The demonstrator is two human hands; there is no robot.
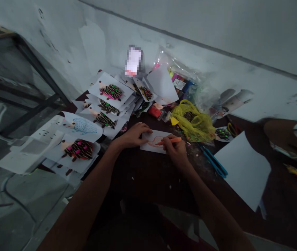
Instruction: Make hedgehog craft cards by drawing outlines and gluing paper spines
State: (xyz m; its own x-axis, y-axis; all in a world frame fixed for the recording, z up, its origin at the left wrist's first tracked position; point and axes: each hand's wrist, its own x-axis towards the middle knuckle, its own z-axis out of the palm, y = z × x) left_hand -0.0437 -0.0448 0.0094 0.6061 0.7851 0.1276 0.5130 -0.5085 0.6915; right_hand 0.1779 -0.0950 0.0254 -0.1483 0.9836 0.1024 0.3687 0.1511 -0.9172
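A small white sheet of paper (146,145) lies on the dark table, bearing an orange outline drawing (155,140). My left hand (135,135) rests flat at the sheet's left edge, its fingertips on the paper. In my right hand (175,149) is a slim orange marker (175,140), pinched between thumb and fingers, with its tip at the drawing. The marker's lower end is partly covered by my fingers. A yellow plastic bag (194,122) lies just beyond my right hand. Blue-handled scissors (214,162) are to its right.
Hedgehog pictures (111,92) are stacked at the left, beside a white power strip (30,150). A lit phone (133,61) leans on the wall. Clear plastic packaging (179,69) stands behind the yellow bag. A larger blank sheet (245,170) lies at the right.
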